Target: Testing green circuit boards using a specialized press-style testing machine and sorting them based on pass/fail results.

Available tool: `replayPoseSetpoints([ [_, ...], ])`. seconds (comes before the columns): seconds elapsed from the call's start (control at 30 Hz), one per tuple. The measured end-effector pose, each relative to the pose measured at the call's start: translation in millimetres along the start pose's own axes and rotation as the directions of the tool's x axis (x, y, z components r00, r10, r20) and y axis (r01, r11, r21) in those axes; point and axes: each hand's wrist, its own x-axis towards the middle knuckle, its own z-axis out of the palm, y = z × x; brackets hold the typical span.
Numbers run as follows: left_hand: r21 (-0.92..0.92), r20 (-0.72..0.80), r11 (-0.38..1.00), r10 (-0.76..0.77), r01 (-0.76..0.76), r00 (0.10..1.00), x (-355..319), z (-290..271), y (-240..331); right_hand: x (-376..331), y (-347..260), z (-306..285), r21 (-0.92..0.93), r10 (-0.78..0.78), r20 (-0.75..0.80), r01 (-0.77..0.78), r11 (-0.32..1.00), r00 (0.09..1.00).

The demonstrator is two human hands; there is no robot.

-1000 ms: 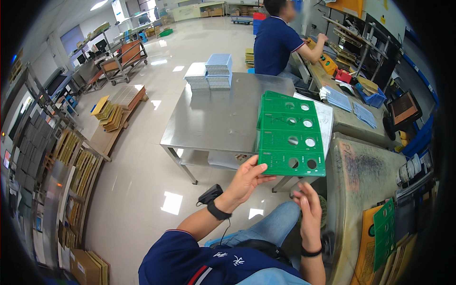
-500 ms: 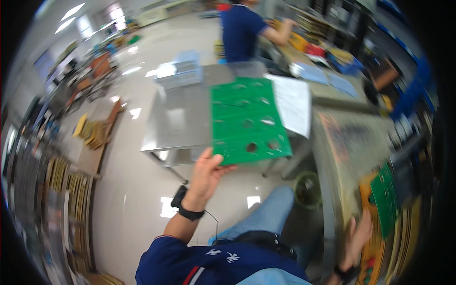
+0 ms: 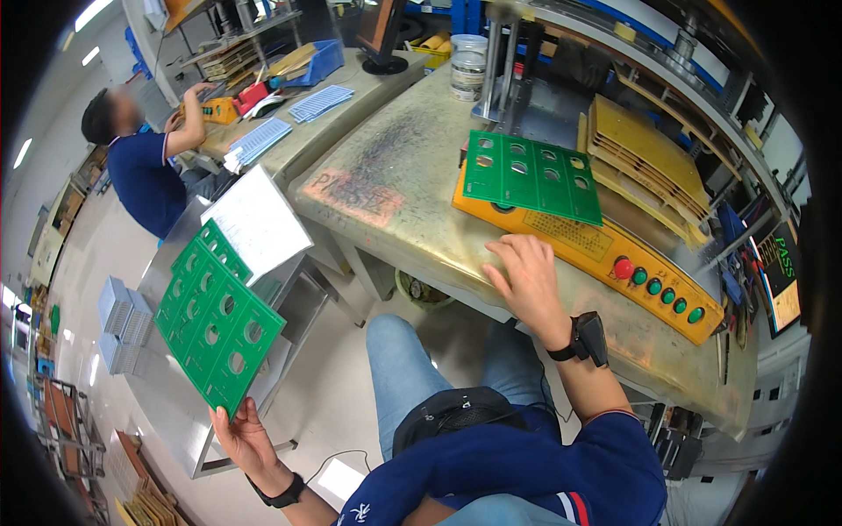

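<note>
My left hand [image 3: 250,443] pinches the near corner of a green circuit board panel [image 3: 197,324] with round holes, held tilted above the metal table. Part of another green board [image 3: 230,254] shows behind it, beside a white sheet of paper [image 3: 259,223]. My right hand [image 3: 531,285], holding nothing, hovers at the workbench's front edge with its fingers loosely bent and apart. Just beyond it, a similar green board [image 3: 526,186] with holes lies over the top of a yellow control box [image 3: 574,237], which carries one red button [image 3: 624,268] and several green ones.
Stacked yellow plates [image 3: 649,158] stand within the machine frame at the back right. A worn workbench [image 3: 377,158] spreads ahead. Light-blue trays [image 3: 118,316] sit on the metal table [image 3: 167,394] at left. A co-worker [image 3: 140,175] sits at the far bench; a screen [image 3: 781,272] is at right.
My view has swung right toward the bench and machine. The board stays in my left hand, now at lower left. My right hand has come away from the machine-side board.
</note>
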Motion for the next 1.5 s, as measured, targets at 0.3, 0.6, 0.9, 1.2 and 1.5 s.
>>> replayPoseSetpoints([
  [0.3, -0.037, -0.045, 0.999, -0.01, 0.009, 0.999, -2, -7, -1, -2, 90, -46, -0.354, 0.025, -0.296, -0.134, 0.925, 0.955],
  [0.6, -0.068, -0.072, 0.997, 0.04, -0.045, 0.997, 1, -24, 11, 3, 75, -49, -0.362, -0.099, -0.1, 0.057, 0.93, 0.99],
  [0.9, 0.129, -0.234, 0.974, 0.21, -0.184, 0.949, -30, -23, 55, 20, 114, -42, -0.387, -0.177, -0.037, 0.149, 0.91, 0.984],
  [1.2, 0.204, -0.317, 0.934, 0.346, -0.293, 0.883, -55, -38, 79, 53, 89, -38, -0.439, -0.472, -0.102, 0.386, 0.811, 0.876],
  [1.5, 0.26, -0.334, 0.924, 0.357, -0.279, 0.872, -47, -48, 81, 128, -77, 8, -0.056, -0.622, -0.367, 0.651, 0.757, 0.692],
])
